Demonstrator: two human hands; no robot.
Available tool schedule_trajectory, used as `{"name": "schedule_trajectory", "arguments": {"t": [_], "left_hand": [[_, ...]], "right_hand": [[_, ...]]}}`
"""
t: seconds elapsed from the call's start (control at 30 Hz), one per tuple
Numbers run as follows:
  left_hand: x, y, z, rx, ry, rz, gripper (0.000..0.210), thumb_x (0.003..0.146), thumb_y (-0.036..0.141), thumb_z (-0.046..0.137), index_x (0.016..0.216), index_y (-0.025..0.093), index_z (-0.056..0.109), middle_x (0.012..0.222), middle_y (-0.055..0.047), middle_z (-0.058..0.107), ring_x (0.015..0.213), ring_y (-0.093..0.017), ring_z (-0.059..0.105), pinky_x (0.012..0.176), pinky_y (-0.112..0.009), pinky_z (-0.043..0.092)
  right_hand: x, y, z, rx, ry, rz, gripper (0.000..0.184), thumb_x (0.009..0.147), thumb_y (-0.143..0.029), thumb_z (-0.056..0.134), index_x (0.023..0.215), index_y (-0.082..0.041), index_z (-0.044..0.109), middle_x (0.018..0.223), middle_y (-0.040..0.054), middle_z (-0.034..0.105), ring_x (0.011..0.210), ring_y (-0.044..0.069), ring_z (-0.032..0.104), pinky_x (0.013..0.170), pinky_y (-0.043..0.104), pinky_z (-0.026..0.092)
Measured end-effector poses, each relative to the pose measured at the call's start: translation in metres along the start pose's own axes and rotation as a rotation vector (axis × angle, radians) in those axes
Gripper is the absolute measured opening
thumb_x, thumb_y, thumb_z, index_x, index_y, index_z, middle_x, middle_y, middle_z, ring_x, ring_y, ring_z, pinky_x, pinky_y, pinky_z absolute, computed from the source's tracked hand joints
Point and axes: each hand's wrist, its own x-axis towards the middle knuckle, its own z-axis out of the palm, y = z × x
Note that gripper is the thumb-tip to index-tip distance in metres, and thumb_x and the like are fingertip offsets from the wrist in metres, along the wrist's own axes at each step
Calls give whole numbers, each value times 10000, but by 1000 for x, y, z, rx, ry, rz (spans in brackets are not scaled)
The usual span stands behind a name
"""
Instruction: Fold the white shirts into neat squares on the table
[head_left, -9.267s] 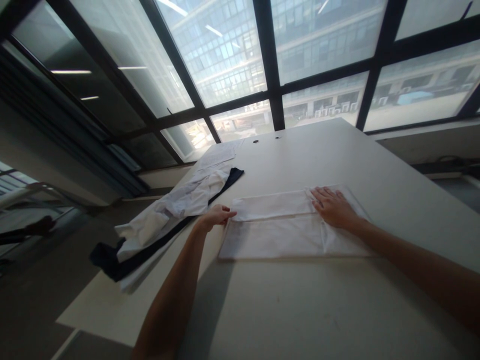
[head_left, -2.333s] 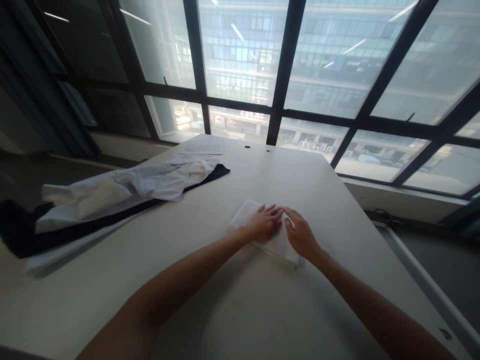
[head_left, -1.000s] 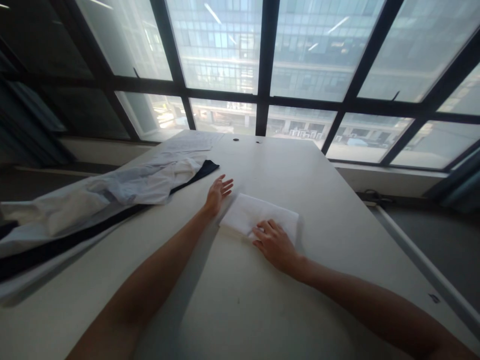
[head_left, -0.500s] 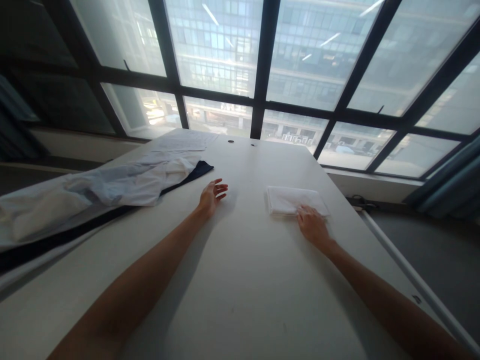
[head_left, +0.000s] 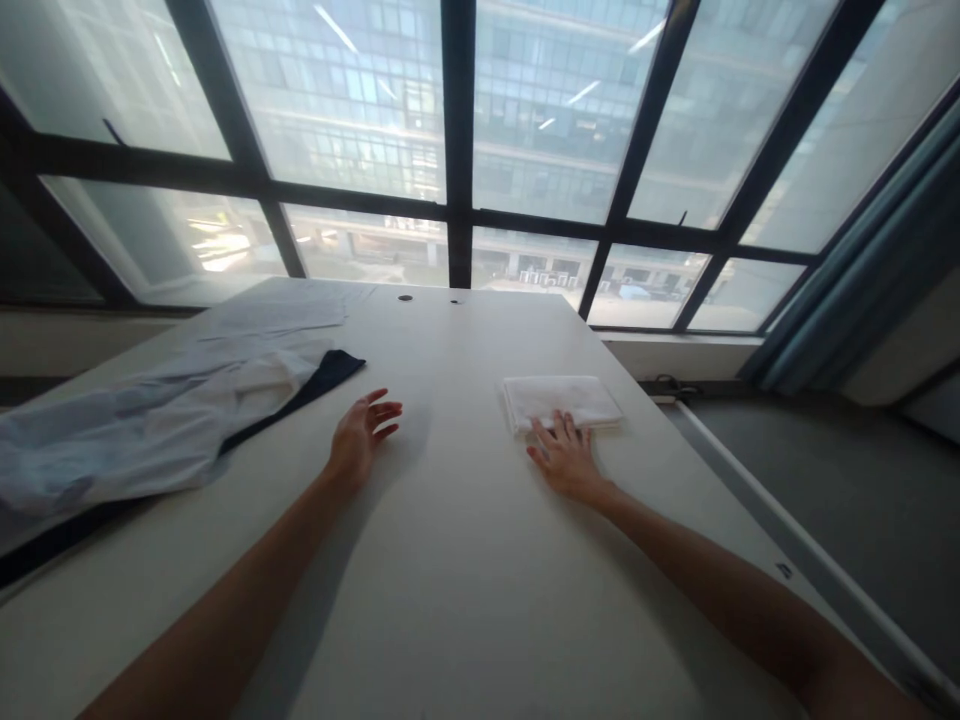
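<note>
A folded white cloth (head_left: 559, 395) lies flat on the white table (head_left: 450, 580), right of the middle. My right hand (head_left: 568, 458) rests at its near edge, fingers spread, with the fingertips on the cloth. My left hand (head_left: 361, 437) is over the table to the left, its fingers apart and slightly curled, holding nothing. Beyond and left of that hand lies a heap of thin, crumpled white material (head_left: 195, 410), with a dark navy cloth (head_left: 330, 372) showing from under it.
Flat white sheets (head_left: 289, 305) lie at the table's far left. Two small dark spots sit near the far edge. Large windows (head_left: 457, 120) stand behind the table, with a blue-grey curtain (head_left: 840, 270) at the right. A white rail (head_left: 787, 520) runs along the right side.
The view has swung to the right. My right hand has slid back from the cloth's middle to its near edge, its fingers spreading wider. The left hand stays empty.
</note>
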Motion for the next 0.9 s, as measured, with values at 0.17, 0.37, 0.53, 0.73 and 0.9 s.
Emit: {"name": "schedule_trajectory", "arguments": {"t": [0.17, 0.37, 0.53, 0.73, 0.9], "left_hand": [[-3, 4, 2, 23, 3, -8, 497, 825, 535, 602, 1175, 184, 639, 931, -52, 714, 960, -242, 665, 768, -331, 503], [-8, 10, 6, 87, -6, -16, 536, 808, 574, 631, 1178, 186, 641, 919, -48, 723, 943, -236, 663, 741, -311, 496], [-9, 11, 6, 91, -4, -23, 532, 822, 560, 633, 1199, 184, 639, 896, -44, 724, 918, -230, 665, 735, -309, 498], [-8, 9, 4, 89, -17, -32, 516, 847, 530, 625, 1222, 176, 629, 884, -42, 716, 875, -214, 664, 709, -298, 499], [-9, 8, 4, 89, -17, -32, 512, 860, 527, 615, 1225, 168, 614, 872, -41, 706, 839, -202, 657, 691, -291, 493]], "right_hand": [[44, 27, 3, 19, 42, 17, 655, 1044, -599, 262, 1618, -284, 265, 1680, 175, 190, 1545, 383, 113, 1156, 665, 163], [110, 67, 7, 76, 83, 61, 615, 1042, -609, 240, 1564, -319, 387, 1668, 107, 267, 1537, 334, 180, 1169, 587, 244], [163, 101, 10, 108, 97, 101, 594, 1031, -614, 287, 1545, -344, 412, 1659, 71, 295, 1534, 327, 183, 1173, 633, 221], [200, 127, 20, 172, 141, 97, 601, 1019, -627, 295, 1516, -335, 465, 1650, 89, 312, 1524, 360, 208, 1157, 668, 230], [201, 131, 28, 153, 189, 68, 591, 1021, -603, 303, 1517, -328, 469, 1638, 91, 339, 1513, 368, 232, 1148, 662, 255]]}}
